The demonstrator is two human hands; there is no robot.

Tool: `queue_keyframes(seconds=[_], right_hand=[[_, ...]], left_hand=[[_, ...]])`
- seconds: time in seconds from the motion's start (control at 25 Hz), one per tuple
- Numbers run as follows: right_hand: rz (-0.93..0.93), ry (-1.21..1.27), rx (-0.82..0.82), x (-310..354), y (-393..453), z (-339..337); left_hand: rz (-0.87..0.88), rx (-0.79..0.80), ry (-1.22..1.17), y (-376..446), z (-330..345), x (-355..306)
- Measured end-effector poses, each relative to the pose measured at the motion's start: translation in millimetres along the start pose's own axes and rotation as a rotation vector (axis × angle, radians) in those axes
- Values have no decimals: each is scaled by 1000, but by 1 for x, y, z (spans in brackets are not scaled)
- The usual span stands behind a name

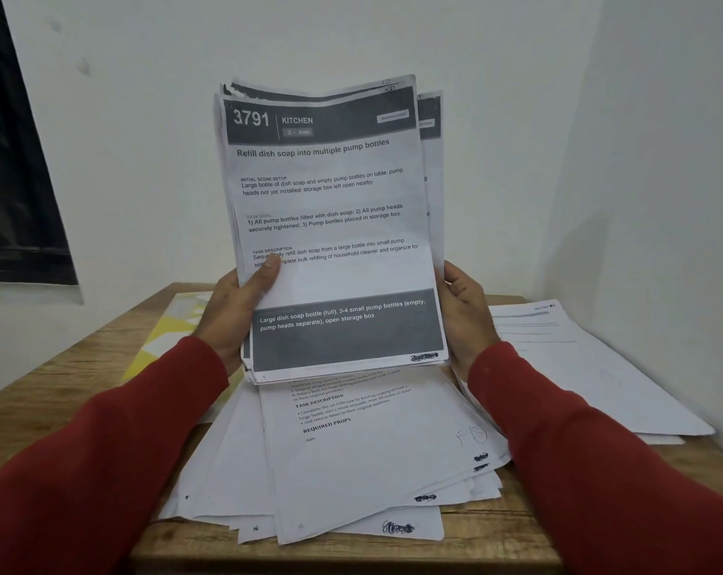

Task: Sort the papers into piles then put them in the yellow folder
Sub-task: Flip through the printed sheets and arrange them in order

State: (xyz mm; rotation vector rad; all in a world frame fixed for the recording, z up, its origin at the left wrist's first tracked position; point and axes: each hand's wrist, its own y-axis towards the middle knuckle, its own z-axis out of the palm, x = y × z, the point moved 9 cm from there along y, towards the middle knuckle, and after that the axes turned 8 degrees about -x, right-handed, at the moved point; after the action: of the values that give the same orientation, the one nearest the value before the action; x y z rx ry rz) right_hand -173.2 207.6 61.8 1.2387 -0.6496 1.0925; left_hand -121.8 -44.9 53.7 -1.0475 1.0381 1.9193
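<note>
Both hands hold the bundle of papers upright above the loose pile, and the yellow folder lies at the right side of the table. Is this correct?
Not quite. In the head view the yellow folder lies at the left side of the table. Both hands, left and right, do hold the bundle upright above the loose pile.

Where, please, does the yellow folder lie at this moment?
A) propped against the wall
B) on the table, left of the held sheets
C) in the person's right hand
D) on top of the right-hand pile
B: the yellow folder lies flat on the wooden table, behind the left hand, which grips the held sheets.
</note>
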Motion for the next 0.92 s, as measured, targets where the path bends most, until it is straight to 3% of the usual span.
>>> queue_keyframes(seconds=[0.24, 0.4, 0.92], right_hand=[[33, 35, 10, -1, -2, 2], [49, 101, -70, -2, 1, -6], [-79, -38, -150, 2, 7, -15]], left_hand=[[12, -6, 1, 4, -3, 3], [46, -34, 16, 7, -7, 3], [55, 28, 34, 3, 1, 3]])
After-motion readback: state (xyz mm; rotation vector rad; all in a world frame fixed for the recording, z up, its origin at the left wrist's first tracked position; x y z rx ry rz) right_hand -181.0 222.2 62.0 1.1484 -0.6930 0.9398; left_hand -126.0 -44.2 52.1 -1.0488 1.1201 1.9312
